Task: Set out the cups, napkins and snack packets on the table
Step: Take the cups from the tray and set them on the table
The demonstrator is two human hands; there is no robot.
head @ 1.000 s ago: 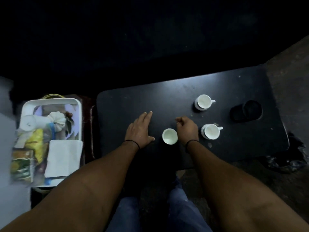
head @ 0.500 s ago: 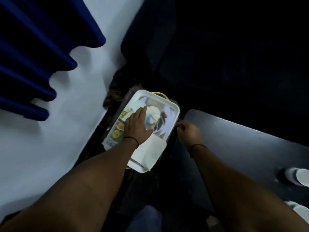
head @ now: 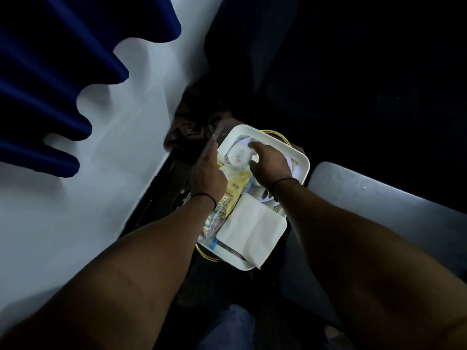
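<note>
A white tray sits low to the left of the dark table. In it lie a white cup on its side, yellow snack packets inside a clear plastic bag, and a folded white napkin stack. My right hand curls around the cup's right side, thumb on top. At the tray's left edge, my left hand pinches a flap of the clear plastic bag, which stands up blurred. The other cups are out of view.
A blue curtain hangs over a pale wall on the left. A crumpled dark cloth lies just behind the tray. Yellow wire handles stick out from under the tray. My knees are below.
My view swung left from the table to the tray. My right hand crossed from the table edge onto the cup. My left hand shifted to the tray's left edge and took the plastic flap.
</note>
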